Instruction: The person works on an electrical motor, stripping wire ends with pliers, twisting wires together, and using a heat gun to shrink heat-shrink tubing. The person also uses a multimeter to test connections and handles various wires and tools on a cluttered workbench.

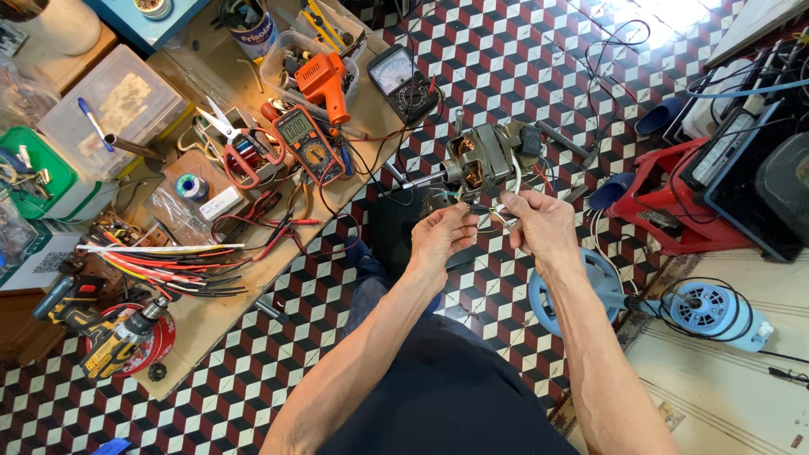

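Observation:
A grey electric fan motor point(482, 157) with copper windings and a bare shaft rests just beyond my hands, above the tiled floor. Thin coloured wires point(491, 215) trail from it toward me. My left hand point(441, 235) pinches some of these wires between thumb and fingers. My right hand point(543, 221) grips the other wire ends close beside it. Both hands sit about a palm's width apart, just below the motor.
A low workboard point(221, 312) at left carries an orange multimeter point(306, 143), an analog meter point(403, 82), an orange heat gun point(326, 82), scissors point(229, 139), bundled wires point(168, 265) and a yellow drill point(109, 337). A red stool point(653, 198) and blue fan parts point(712, 312) lie at right.

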